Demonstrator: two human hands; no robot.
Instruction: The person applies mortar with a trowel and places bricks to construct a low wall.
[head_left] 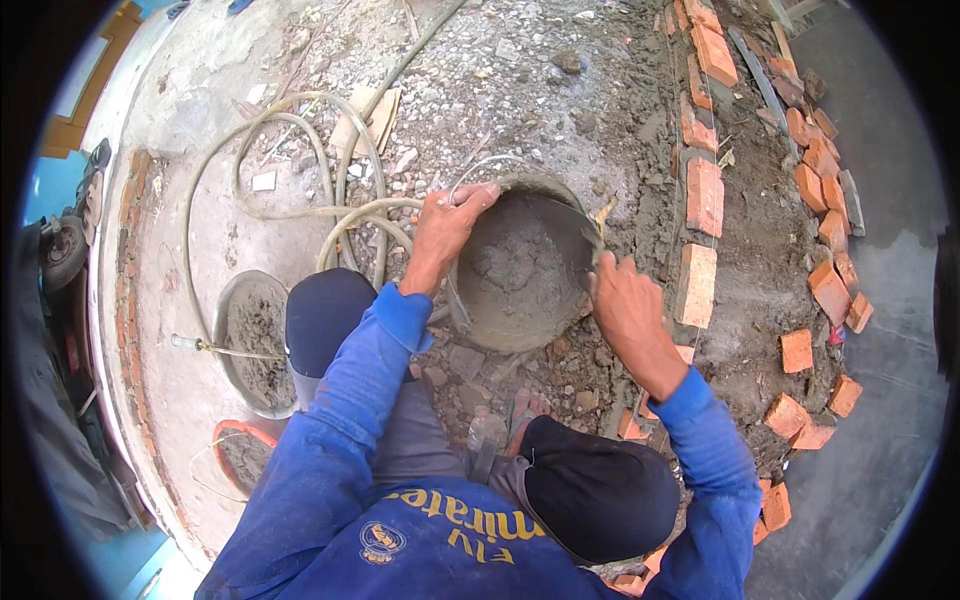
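A round grey bucket [470, 320] holding wet grey mortar [515, 265] stands on rubble-strewn ground in front of my knees. My left hand [448, 222] grips the bucket's far-left rim, where a thin wire handle arches over. My right hand [622, 300] is at the bucket's right rim, closed on a trowel [572, 216] whose metal blade reaches over the mortar along the far inner wall. Both of my sleeves are blue.
A low line of orange bricks [704, 195] set in mortar curves along the right, with loose bricks [830, 290] beyond it. A pale hose [300, 160] loops on the concrete at the left, near a second mortar-filled bucket [255, 340] and an orange-rimmed tub [240, 455].
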